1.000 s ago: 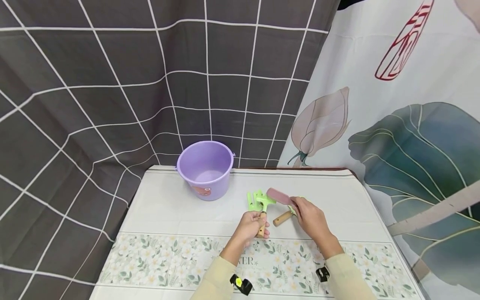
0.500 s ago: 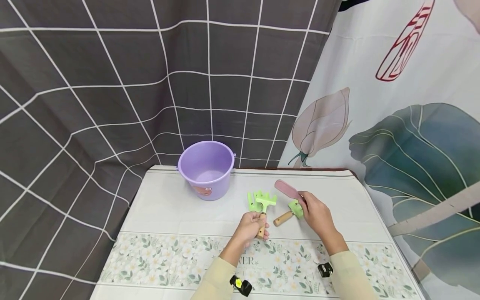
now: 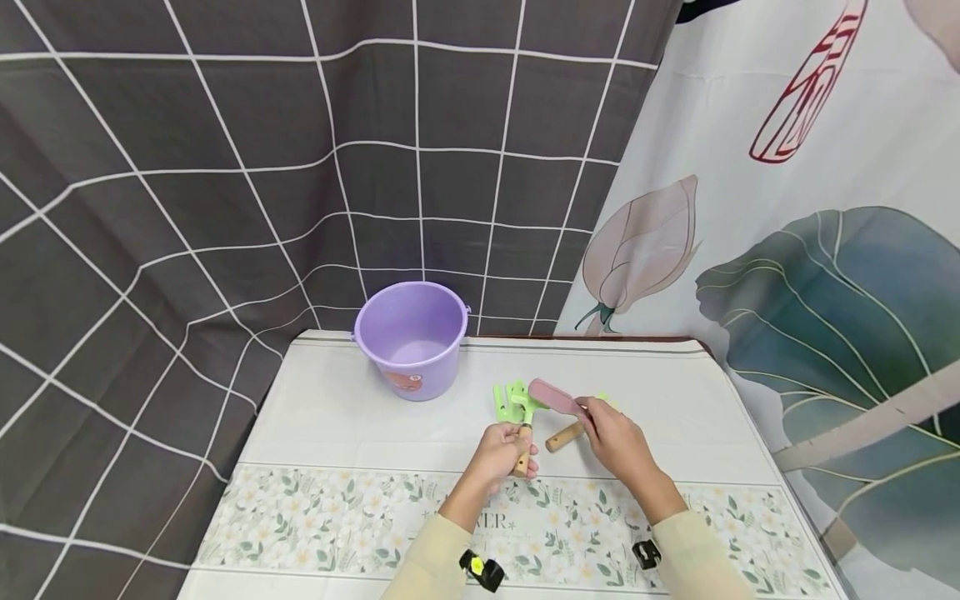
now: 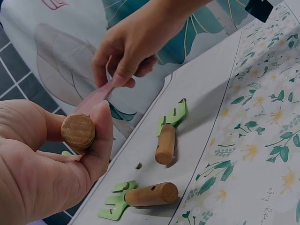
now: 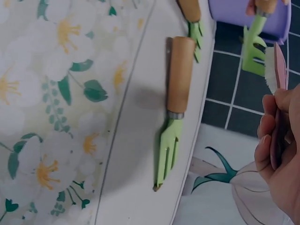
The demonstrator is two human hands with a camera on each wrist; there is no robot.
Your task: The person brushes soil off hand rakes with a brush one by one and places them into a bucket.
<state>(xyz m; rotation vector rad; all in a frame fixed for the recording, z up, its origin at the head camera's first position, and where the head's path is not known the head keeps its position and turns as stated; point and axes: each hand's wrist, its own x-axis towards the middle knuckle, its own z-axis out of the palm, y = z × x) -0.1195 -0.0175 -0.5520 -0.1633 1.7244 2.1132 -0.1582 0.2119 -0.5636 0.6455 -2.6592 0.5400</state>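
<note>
My left hand (image 3: 498, 450) grips the wooden handle of a small green hand rake (image 3: 525, 403), its toothed head pointing away from me. In my right hand (image 3: 618, 442) is a pink brush (image 3: 553, 395), held by its handle. White bristles (image 5: 270, 70) show in the right wrist view, right at the rake's green head. Two green hand forks with wooden handles lie on the table below. One hand fork (image 4: 152, 194) is partly behind the rake in the head view; the other hand fork (image 5: 180, 77) lies under my right hand, its tines mostly hidden in the head view.
A purple bucket (image 3: 410, 379) stands at the back left of the table (image 3: 360, 433). A small dark crumb (image 4: 138, 165) lies between the forks. A dark grid curtain (image 3: 375, 192) hangs behind, and a white printed curtain (image 3: 720, 250) hangs at the right.
My right hand moved the brush right, off the rake's head, then back left onto it. My left hand has kept the rake nearly still.
</note>
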